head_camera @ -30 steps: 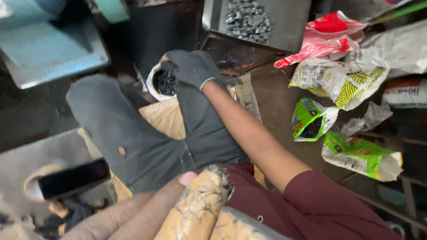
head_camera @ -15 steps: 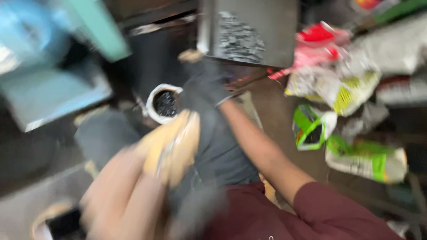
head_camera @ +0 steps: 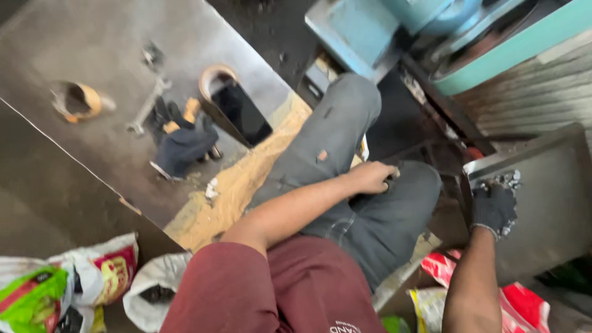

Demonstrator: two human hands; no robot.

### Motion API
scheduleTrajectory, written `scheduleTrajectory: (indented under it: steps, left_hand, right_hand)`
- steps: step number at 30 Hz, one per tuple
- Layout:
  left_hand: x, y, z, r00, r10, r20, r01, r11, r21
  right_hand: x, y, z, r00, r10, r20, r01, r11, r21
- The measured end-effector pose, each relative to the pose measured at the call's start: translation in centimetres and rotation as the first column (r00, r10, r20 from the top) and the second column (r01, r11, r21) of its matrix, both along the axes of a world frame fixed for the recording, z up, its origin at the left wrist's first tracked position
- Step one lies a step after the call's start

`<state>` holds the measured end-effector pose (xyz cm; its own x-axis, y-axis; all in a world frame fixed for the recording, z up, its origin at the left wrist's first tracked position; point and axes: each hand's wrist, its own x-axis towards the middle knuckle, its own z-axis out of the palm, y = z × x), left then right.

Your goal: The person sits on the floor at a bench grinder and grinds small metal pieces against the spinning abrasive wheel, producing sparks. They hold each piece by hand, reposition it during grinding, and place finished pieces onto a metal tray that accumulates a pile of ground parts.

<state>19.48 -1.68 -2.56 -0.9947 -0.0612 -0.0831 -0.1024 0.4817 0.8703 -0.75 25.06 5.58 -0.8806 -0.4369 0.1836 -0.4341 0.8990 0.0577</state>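
I sit with grey trousers (head_camera: 345, 142) drawn up in front of me. My bare left hand (head_camera: 373, 177) rests on my thigh with its fingers curled, pinching a small shiny metal piece (head_camera: 393, 174) at the fingertips. My right hand (head_camera: 493, 206), in a dark glove, reaches into a grey metal tray (head_camera: 549, 203) on the right. It is closed over a heap of small metal parts (head_camera: 507, 180) at the tray's near corner.
A steel plate (head_camera: 92, 49) on the left carries a dark glove (head_camera: 182, 145), a wrench (head_camera: 145, 111), a black phone (head_camera: 243, 114) and a tape roll (head_camera: 77, 98). A blue-green machine (head_camera: 401, 24) stands ahead. Printed bags lie at lower left (head_camera: 37, 296) and lower right (head_camera: 518, 308).
The view has swung round sharply. My left hand no longer holds the tan object and now sits on my thigh. My gloved right hand has moved from the white cup to the metal tray.
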Motion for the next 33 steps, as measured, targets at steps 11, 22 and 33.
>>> scheduleTrajectory:
  steps: [11, 22, 33]
  left_hand:
    - [0.7, -2.4, 10.1, 0.974, 0.224, 0.034, -0.126, 0.409, 0.904]
    - [-1.4, -4.4, 6.7, 0.871, 0.367, -0.327, -0.362, 0.929, 0.078]
    - [-7.7, -8.5, 6.5, 0.976, 0.189, -0.107, -0.133, 0.909, 0.396]
  right_hand:
    - [12.8, -10.9, 1.3, 0.914, 0.398, -0.082, -0.39, 0.804, -0.448]
    - [16.0, -17.2, 6.9, 0.796, 0.345, 0.497, 0.139, 0.694, -0.706]
    - [7.1, -15.4, 0.7, 0.788, 0.52, 0.331, -0.015, 0.553, -0.833]
